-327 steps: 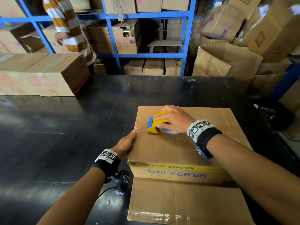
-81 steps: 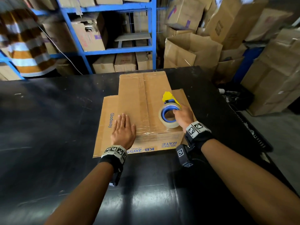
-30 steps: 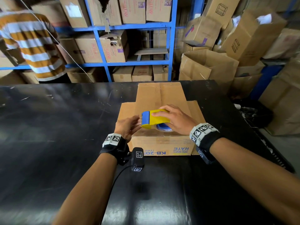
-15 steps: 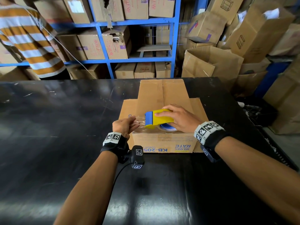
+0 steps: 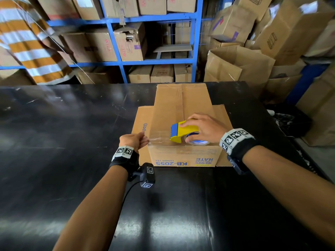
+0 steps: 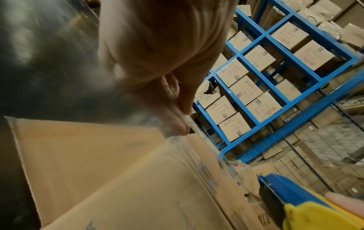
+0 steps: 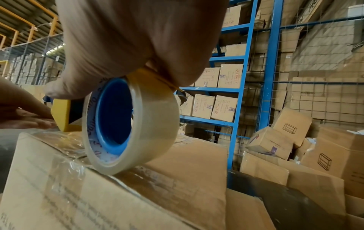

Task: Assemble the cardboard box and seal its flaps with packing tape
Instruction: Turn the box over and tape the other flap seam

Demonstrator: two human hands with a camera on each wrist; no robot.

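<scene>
A brown cardboard box (image 5: 181, 105) stands on the black table (image 5: 63, 142), its top flaps folded down and older tape along the middle seam. My right hand (image 5: 194, 128) grips a yellow and blue tape dispenser (image 5: 183, 132) with a clear roll (image 7: 130, 124), pressed onto the box top near the front edge. A strip of clear tape (image 5: 159, 137) runs from it to the box's left edge. There my left hand (image 5: 144, 141) pinches the tape end; the fingertips (image 6: 177, 124) show in the left wrist view against the box (image 6: 98, 163).
A person in a striped shirt (image 5: 30, 42) stands at the back left behind the table. Blue shelving (image 5: 196, 42) with cartons fills the back. Loose cartons (image 5: 253, 51) are heaped at the right. Flat cardboard flaps (image 5: 140, 120) stick out beside the box.
The dispenser has slid right along the front edge of the box top, away from my left hand, drawing out a longer strip of tape. The left hand stays at the left edge.
</scene>
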